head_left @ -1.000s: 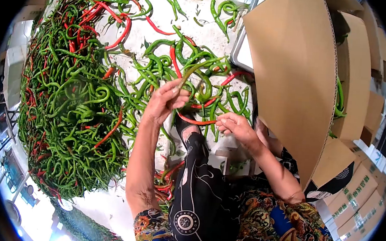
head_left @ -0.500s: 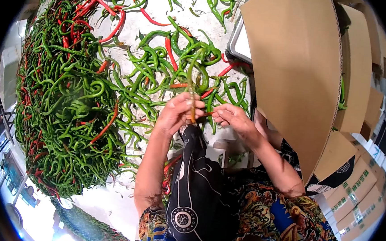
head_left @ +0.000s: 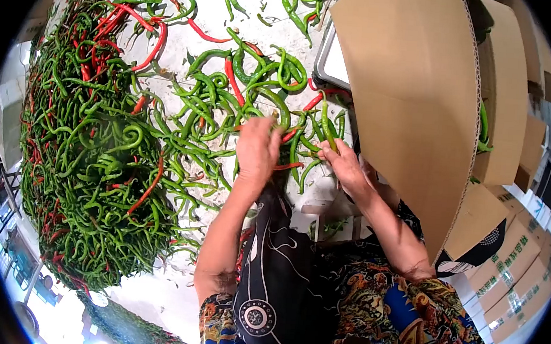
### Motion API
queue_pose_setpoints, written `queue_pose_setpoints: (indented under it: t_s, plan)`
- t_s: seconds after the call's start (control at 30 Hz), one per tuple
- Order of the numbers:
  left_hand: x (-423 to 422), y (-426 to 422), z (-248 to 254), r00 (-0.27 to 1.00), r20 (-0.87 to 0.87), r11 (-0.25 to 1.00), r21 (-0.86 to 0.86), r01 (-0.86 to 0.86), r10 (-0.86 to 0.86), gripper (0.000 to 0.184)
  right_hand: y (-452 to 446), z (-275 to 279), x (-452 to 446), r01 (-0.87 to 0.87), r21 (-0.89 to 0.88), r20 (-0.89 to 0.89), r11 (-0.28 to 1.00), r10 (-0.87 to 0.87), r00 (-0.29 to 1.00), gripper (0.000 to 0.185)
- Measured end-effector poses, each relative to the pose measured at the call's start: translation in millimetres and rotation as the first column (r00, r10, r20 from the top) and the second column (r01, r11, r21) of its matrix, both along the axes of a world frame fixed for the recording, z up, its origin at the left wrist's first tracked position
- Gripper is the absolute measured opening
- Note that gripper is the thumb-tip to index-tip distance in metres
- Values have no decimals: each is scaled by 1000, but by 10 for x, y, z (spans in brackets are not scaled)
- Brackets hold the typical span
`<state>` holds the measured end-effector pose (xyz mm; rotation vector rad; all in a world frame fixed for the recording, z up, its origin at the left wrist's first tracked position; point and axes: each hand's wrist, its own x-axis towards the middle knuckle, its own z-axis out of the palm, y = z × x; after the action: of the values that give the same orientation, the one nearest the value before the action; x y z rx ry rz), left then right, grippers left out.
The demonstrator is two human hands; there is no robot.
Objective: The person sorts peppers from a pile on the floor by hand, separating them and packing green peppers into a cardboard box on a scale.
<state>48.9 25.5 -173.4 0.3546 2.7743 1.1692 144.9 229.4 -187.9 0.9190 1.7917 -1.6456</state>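
Note:
My right hand is closed on one slim green chili pepper, which points up and away from the fingers. My left hand is over the loose chili peppers on the pale surface. Its fingers point down, partly hidden and smeared by motion, so whether they grip anything does not show. An orange-red pepper lies just right of the left hand. Around both hands are curled green peppers and a few red ones.
A large heap of green and red peppers fills the left side. Cardboard box flaps rise close to my right hand, with a grey-rimmed tray partly under them. Stacked printed cartons stand at lower right. A black patterned cloth is below my hands.
My left hand has moved away from a long yellowish-green pepper's earlier position and reaches into the loose peppers. My right hand has risen slightly and now holds a green pepper upright. The view shifted slightly.

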Motion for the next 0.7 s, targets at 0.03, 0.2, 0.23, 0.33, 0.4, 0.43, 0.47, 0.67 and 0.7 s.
queue_pose_setpoints:
  t_s: [0.03, 0.2, 0.23, 0.33, 0.4, 0.43, 0.47, 0.67, 0.7]
  plan:
    - [-89, -53, -78, 999, -30, 999, 6, -38, 38, 18, 6, -92, 34, -22, 84, -16, 996, 24, 1000, 30]
    - [-488, -55, -421, 970, -185, 977, -112, -182, 160, 31, -81, -88, 134, -114, 529, -220, 841, 265, 939, 34]
    - [-553, -12, -452, 956, -254, 974, -130, -185, 148, 30, -74, -9, 76, -119, 434, -195, 893, 222, 955, 32]
    - [-689, 161, -551, 956, -292, 985, -157, -75, 26, 25, -89, 122, -56, -95, 198, -57, 975, 109, 992, 23]
    - [-748, 341, -598, 978, -205, 943, -333, -27, -44, 25, -111, 22, 1, -34, 31, -89, 999, 37, 995, 23]
    - [-772, 434, -636, 992, -109, 904, -428, 9, -61, 26, -118, 9, 12, -6, -52, -101, 999, 0, 995, 23]
    - [-791, 505, -703, 994, -103, 891, -453, -5, -47, 26, -132, -5, 26, 13, -107, -92, 994, -23, 995, 23]
    - [-727, 443, -446, 931, 337, 983, 65, -171, 140, 29, -100, 255, -188, 129, -325, -68, 937, -159, 985, 48]
    - [-609, 413, -298, 889, 445, 966, 167, -195, 102, 30, -160, 381, -303, 244, -306, -47, 920, -271, 961, 38]
